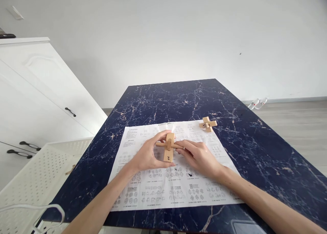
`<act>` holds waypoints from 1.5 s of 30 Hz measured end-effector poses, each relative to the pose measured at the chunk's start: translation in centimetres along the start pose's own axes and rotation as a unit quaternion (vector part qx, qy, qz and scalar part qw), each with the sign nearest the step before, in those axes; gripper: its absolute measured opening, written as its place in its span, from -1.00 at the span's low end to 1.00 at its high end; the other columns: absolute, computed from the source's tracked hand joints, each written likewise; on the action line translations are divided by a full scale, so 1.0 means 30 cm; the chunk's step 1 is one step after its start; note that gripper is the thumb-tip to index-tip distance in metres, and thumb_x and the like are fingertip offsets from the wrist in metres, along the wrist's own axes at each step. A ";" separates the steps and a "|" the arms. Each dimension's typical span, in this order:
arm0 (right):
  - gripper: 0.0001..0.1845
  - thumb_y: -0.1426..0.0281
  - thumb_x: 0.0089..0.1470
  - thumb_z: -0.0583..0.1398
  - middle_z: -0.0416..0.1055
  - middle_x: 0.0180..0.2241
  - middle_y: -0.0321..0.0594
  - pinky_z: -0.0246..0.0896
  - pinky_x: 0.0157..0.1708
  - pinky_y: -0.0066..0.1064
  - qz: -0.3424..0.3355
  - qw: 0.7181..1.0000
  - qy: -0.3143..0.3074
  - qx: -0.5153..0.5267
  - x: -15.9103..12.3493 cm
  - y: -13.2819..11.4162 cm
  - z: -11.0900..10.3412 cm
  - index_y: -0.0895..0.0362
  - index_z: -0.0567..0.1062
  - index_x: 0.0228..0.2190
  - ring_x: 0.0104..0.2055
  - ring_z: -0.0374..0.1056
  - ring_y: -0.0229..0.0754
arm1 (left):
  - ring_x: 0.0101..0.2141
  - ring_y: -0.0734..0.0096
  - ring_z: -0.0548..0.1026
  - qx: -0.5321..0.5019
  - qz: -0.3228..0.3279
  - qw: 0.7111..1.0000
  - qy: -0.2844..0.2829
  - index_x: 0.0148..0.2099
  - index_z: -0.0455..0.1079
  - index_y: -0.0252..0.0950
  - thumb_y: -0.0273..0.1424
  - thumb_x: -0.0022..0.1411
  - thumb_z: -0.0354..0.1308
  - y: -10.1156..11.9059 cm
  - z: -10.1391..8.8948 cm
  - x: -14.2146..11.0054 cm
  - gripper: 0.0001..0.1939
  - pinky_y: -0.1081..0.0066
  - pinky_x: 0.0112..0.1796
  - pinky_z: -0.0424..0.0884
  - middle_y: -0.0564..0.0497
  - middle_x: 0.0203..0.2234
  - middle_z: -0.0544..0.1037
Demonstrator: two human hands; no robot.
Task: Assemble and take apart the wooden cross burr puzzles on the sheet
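Observation:
Over the middle of a printed sheet, my left hand grips a wooden puzzle block marked 2, thumb at its near end and fingers at its far end. A thinner wooden rod crosses the block and sticks out on both sides. The fingers of my right hand pinch the rod's right end. At the sheet's upper right corner lies an assembled wooden cross puzzle with dark marks, apart from both hands.
The sheet lies on a dark blue marbled table. On the left stand a white cabinet and a perforated white basket, with a white cable near the front. Clear bottles are on the floor at right.

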State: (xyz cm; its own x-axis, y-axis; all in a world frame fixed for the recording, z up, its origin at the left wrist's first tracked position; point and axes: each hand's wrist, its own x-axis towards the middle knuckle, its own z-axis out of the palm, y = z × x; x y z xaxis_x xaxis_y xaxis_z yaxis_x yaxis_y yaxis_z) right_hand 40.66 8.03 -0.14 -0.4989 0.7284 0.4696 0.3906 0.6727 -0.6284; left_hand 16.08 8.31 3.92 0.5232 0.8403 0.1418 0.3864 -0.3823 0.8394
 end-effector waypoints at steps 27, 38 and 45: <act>-0.71 0.35 0.51 0.08 0.69 -0.13 -0.13 0.48 -0.31 -0.29 0.003 1.000 0.015 0.009 0.003 -0.005 0.001 0.06 0.56 0.08 -0.27 0.62 -0.10 | 0.29 -0.16 0.47 -0.040 -0.034 0.999 0.001 0.45 0.22 0.06 -0.19 0.08 0.59 -0.014 -0.006 0.000 -0.03 -0.14 0.23 0.46 -0.15 0.28 0.53; -0.69 0.34 0.50 0.08 0.69 -0.14 -0.11 0.43 -0.33 -0.29 0.016 1.000 0.008 0.012 0.002 0.001 0.001 0.09 0.56 0.08 -0.29 0.60 -0.10 | 0.22 -0.14 0.52 -0.043 -0.045 0.998 -0.004 0.47 0.19 0.02 -0.13 0.02 0.62 0.005 -0.011 -0.001 0.07 -0.17 0.27 0.35 -0.14 0.19 0.58; -0.70 0.32 0.51 0.08 0.69 -0.12 -0.10 0.43 -0.30 -0.26 0.018 1.000 0.005 0.015 0.001 0.001 0.002 0.08 0.55 0.08 -0.26 0.61 -0.07 | 0.20 -0.13 0.53 -0.042 -0.037 0.998 -0.001 0.45 0.22 0.01 -0.15 0.01 0.62 -0.008 -0.010 -0.002 0.04 -0.13 0.23 0.39 -0.14 0.19 0.58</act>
State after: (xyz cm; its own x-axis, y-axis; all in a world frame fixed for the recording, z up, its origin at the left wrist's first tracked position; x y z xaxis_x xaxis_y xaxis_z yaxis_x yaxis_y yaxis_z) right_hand 40.60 8.07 -0.18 -0.4770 0.7540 0.4517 0.3853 0.6412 -0.6636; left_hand 15.74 8.46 3.88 0.4973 0.8641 0.0776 0.3591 -0.2864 0.8883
